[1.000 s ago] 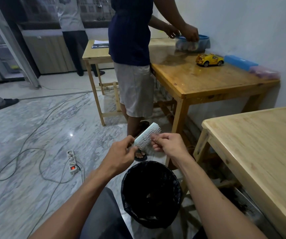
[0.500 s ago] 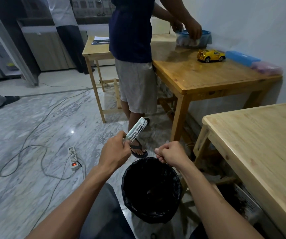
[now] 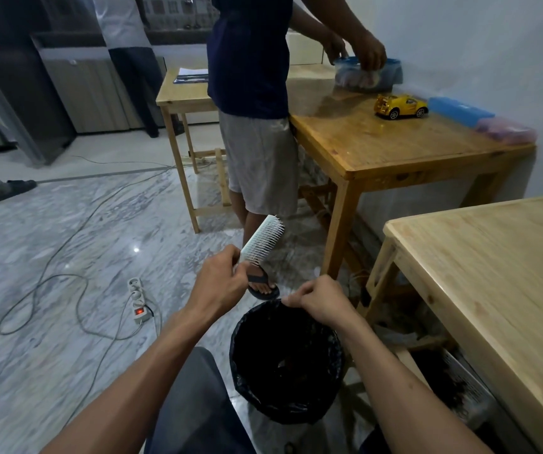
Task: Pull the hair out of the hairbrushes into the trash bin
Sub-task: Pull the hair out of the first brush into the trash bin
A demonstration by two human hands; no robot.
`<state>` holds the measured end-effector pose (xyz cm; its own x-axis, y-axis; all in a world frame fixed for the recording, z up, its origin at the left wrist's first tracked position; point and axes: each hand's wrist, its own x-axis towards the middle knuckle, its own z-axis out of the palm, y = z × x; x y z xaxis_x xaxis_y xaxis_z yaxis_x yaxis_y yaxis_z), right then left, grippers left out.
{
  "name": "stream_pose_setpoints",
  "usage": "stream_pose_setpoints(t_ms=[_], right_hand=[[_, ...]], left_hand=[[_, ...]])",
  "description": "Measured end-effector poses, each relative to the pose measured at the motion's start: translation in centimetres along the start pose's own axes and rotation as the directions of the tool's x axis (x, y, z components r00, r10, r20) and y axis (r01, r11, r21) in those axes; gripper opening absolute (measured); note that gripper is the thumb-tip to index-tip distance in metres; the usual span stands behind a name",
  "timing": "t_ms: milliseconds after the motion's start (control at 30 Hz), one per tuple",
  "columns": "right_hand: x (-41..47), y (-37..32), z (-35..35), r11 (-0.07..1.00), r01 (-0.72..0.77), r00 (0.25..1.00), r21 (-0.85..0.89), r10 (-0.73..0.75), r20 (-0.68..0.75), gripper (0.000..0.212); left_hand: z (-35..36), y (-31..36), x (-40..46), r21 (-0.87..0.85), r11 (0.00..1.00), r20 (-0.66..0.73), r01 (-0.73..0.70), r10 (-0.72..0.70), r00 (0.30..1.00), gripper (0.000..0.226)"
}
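Observation:
My left hand (image 3: 221,280) grips the handle of a white hairbrush (image 3: 262,240), whose head points up and to the right with its bristles facing right. My right hand (image 3: 321,298) hovers with curled fingers over the far rim of the trash bin (image 3: 332,398), thumb and forefinger pinched together; any hair between them is too fine to see. The bin is lined with a black bag and stands on the floor between my knees.
A light wooden table (image 3: 499,283) stands at my right, with a white basket (image 3: 463,391) of dark stuff beneath it. A person (image 3: 253,93) stands ahead at a second table (image 3: 394,149) bearing a yellow toy car (image 3: 399,106). Cables and a power strip (image 3: 137,299) lie on the marble floor.
My right hand left the brush bristles and dropped to the bin's rim. My left hand tilted the brush more upright and drew it slightly left.

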<state>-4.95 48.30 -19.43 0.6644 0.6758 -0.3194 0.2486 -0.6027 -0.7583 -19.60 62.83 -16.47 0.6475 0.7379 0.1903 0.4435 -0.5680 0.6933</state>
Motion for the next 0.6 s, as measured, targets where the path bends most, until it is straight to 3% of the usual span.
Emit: stream_pose_setpoints(t_ms=[33,100,167,233,333,433,500,600], right_hand=[[0.0,-0.4,-0.1,0.999,0.03,0.999,0.046,-0.028,-0.03,0.04],[-0.3,-1.7,-0.5,0.966,0.085,0.996,0.242,-0.084,-0.014,0.033],[-0.5,-3.0,-0.9,0.845,0.08,0.991,0.529,-0.125,0.05,0.033],[-0.2,-3.5,-1.1,0.723,0.085,0.991,0.685,-0.135,0.02,0.036],[0.1,-3.7,-1.0,0.68,0.11,0.993,0.725,-0.05,-0.103,0.04],[0.4,-3.5,-1.5,0.627,0.14,0.982,0.766,0.011,-0.188,0.039],[0.4,-3.3,-2.1,0.602,0.177,0.976,0.779,-0.004,-0.219,0.042],[0.1,-3.1,-1.7,0.601,0.202,0.978,0.773,-0.08,-0.193,0.031]], left_hand=[[0.0,0.0,0.0,-0.002,1.0,0.007,-0.004,0.004,1.0,0.016],[0.1,0.2,-0.1,-0.018,0.999,0.033,-0.028,0.028,0.999,0.013],[0.2,0.7,-0.4,-0.036,0.996,0.094,-0.081,0.084,0.992,0.01],[0.6,1.0,-0.8,-0.047,0.989,0.167,-0.143,0.149,0.975,0.009],[0.9,0.8,-0.9,-0.11,0.988,0.287,-0.109,0.137,0.948,0.001],[0.9,0.1,-0.8,-0.092,0.993,0.398,-0.076,0.106,0.911,0.01],[1.0,0.0,-0.8,-0.095,0.994,0.403,-0.053,0.087,0.911,0.015],[1.8,0.1,-0.7,-0.106,0.992,0.33,-0.065,0.096,0.939,0.012]])
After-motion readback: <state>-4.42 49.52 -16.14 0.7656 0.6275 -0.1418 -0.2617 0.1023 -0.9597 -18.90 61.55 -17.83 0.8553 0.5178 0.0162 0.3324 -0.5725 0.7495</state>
